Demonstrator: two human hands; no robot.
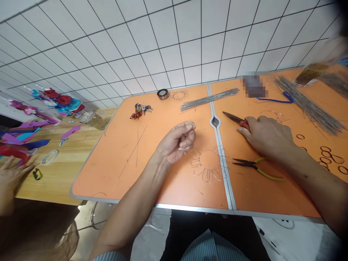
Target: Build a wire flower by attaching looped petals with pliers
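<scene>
My left hand is curled above the orange table, palm up, thumb pressed to the index finger; whatever it might pinch is too small to make out. At the right, my right hand is wrapped round the red handles of pliers, whose dark jaws point up and left. Below it lie yellow-handled needle-nose pliers, jaws apart. A flower-shaped wire ring rests near the table seam, just below and right of my left hand. Behind the hands lies a bundle of straight wires.
The orange table also bears a tape roll, keys, loose wires, a larger wire bundle and small dark rings. At far left, a person's hand touches ribbons on a wooden table.
</scene>
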